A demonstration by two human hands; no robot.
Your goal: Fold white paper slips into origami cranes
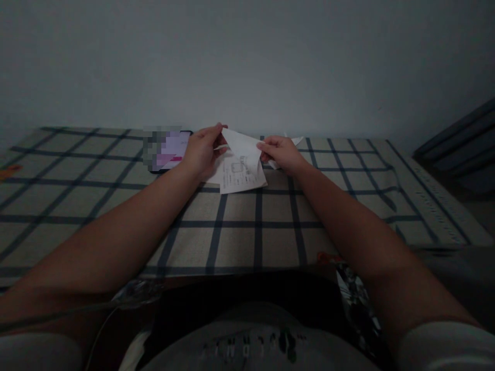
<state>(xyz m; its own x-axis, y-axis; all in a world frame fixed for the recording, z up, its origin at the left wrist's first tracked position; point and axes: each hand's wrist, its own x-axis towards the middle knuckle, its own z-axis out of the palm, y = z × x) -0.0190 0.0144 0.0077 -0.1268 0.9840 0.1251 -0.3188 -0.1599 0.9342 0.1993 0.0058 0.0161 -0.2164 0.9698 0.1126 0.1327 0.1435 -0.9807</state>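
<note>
Both hands hold a white paper sheet (pixel 243 172) with printed text and a small drawing on its lower part. My left hand (pixel 204 149) pinches the upper left corner between thumb and fingers. At the paper's right edge, my right hand (pixel 280 152) grips it with thumb and fingertips closed. The sheet's top is folded or bent over, showing a blank white face. More white paper (pixel 297 140) lies on the table behind my right hand, partly hidden by it. Another pale paper edge shows beneath my left hand.
A phone (pixel 170 152) with a lit screen, partly pixelated, lies left of my left hand. The table has a checked cloth (pixel 240 247) and meets a plain wall (pixel 247 62). An orange item (pixel 11 171) sits at the far left edge. Dark folded fabric (pixel 460 147) is at the right.
</note>
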